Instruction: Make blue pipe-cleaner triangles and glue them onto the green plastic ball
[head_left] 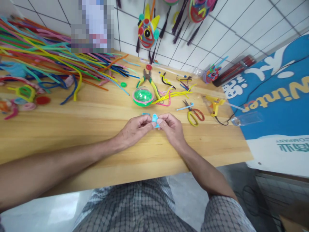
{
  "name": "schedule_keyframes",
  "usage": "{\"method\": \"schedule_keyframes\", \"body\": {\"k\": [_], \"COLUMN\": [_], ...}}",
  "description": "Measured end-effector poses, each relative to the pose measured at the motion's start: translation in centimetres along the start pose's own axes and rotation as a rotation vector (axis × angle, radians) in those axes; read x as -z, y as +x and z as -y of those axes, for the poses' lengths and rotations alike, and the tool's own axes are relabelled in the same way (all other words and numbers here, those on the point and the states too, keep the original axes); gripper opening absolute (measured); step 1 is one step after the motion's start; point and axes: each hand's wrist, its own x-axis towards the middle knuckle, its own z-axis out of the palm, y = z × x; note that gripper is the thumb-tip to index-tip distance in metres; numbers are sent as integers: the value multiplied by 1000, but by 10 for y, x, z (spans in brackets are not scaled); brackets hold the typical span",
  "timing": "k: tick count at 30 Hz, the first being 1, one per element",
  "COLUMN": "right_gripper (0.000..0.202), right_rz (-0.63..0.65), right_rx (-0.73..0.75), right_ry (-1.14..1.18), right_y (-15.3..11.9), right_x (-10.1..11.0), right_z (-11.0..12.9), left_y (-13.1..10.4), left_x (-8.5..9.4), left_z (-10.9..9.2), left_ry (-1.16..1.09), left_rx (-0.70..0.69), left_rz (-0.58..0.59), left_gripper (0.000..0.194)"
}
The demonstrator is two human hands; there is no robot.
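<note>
Between my two hands, above the wooden table (101,164), is a small light-blue pipe-cleaner piece (154,118), bent into a compact shape. My left hand (135,129) pinches its left side between thumb and fingers. From the right, my right hand (172,127) pinches the same piece. Another short blue bit (145,113) lies just behind my left fingers. Beyond the hands sits a clear and green plastic ball (143,96) with a pink band around its middle. Pliers (147,80) with green and yellow handles lie open behind the ball.
Scissors (193,116) and a yellow glue gun (214,104) lie to the right, its cord near a blue printed board (272,93). Yellow pipe cleaners (172,94) lie beside the ball. Many coloured pipe cleaners (60,58) cover the back left. Lion-head ornaments (147,32) hang on the white grid wall.
</note>
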Motion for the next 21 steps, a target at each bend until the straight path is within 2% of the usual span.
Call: {"method": "schedule_keyframes", "body": {"k": [5, 9, 14, 18, 21], "right_gripper": [31, 32, 31, 30, 22], "right_rz": [91, 113, 133, 221, 246], "right_rx": [-39, -121, -82, -66, -63], "right_ry": [2, 53, 53, 48, -86], "right_y": [5, 7, 4, -1, -3], "right_x": [2, 4, 3, 5, 7], "right_z": [-2, -8, -9, -3, -3], "left_y": [0, -2, -3, 0, 0], "left_x": [3, 2, 3, 4, 3], "left_z": [10, 7, -3, -2, 2], "left_ry": [101, 158, 178, 59, 9], "left_rx": [-68, -127, -52, -95, -115], "left_rz": [68, 76, 7, -42, -64], "left_gripper": [22, 20, 28, 32, 31]}}
